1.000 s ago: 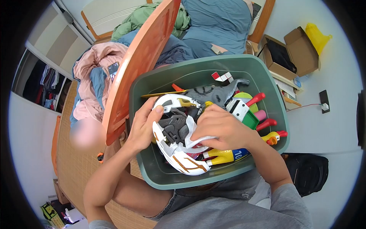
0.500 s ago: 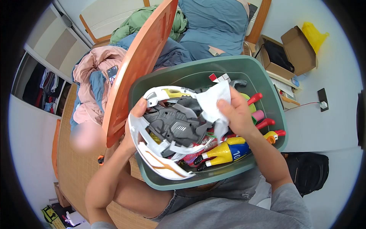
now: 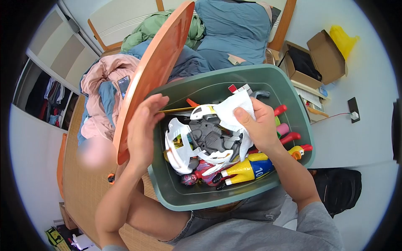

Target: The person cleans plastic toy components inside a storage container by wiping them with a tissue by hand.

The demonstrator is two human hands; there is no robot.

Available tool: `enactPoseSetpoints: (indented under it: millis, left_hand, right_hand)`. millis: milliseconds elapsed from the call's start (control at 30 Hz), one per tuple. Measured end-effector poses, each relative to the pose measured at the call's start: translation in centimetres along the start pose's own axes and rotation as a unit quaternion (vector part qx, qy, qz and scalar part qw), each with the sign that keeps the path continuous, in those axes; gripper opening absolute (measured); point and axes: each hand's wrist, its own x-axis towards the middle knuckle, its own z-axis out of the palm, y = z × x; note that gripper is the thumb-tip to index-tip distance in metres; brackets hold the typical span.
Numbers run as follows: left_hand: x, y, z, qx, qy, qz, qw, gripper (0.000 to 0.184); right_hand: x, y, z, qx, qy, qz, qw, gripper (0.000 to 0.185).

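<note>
My right hand (image 3: 261, 125) pinches a crumpled white tissue or cloth (image 3: 235, 109) over the green plastic bin (image 3: 173, 201). Beneath the cloth, a white-and-grey plastic toy (image 3: 209, 136) with curved shell pieces rests in the bin. My left hand (image 3: 144, 125), fingers extended, holds nothing and hovers above the bin's left rim beside the upright orange lid (image 3: 161, 54). A yellow duck figure (image 3: 243, 168) in a blue number 10 shirt lies near the front wall, alongside a red patterned toy (image 3: 203, 171). Red-handled items (image 3: 291, 137) stick out at the right.
Bedding and a pink quilt (image 3: 113, 69) with a phone (image 3: 123, 85) lie behind the lid. An open cardboard box (image 3: 326, 56) stands at the back right, near a wall socket (image 3: 354, 110). A black backpack (image 3: 338, 188) sits at the right. A woven mat (image 3: 83, 184) spreads at the left.
My left hand has let go of the white-and-grey toy and moved up and left. The toy has dropped lower into the bin. My right hand still holds the cloth in nearly the same place.
</note>
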Motion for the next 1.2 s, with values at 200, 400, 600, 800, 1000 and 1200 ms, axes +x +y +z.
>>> enactPoseSetpoints:
  millis: [200,400,600,800,1000,1200]
  left_hand:
    - [-5.1,6.7,4.8,0.332,-0.228,0.173,0.899,0.057]
    - [-6.3,3.6,5.7,0.367,-0.219,0.122,0.896,0.063]
    - [-5.7,1.9,5.9,0.317,-0.179,0.025,0.931,0.059]
    - [-4.8,1.8,4.3,0.273,-0.176,-0.093,0.941,0.06]
    - [-3.6,1.8,2.0,0.141,-0.234,-0.159,0.949,0.044]
    - [-3.9,2.1,2.6,0.106,-0.248,-0.148,0.952,0.04]
  right_hand:
    - [-1.7,-0.7,1.2,-0.228,-0.069,-0.061,0.969,0.024]
    - [-2.3,-0.4,1.9,-0.229,-0.134,-0.072,0.961,0.025]
    - [-2.4,0.9,2.0,-0.23,-0.152,-0.053,0.96,0.025]
    - [-2.3,1.7,2.7,-0.069,0.023,-0.054,0.996,0.025]
    - [-2.7,1.4,2.3,-0.029,0.091,-0.144,0.985,0.028]
    - [-1.8,0.4,0.1,-0.215,0.025,-0.304,0.928,0.024]
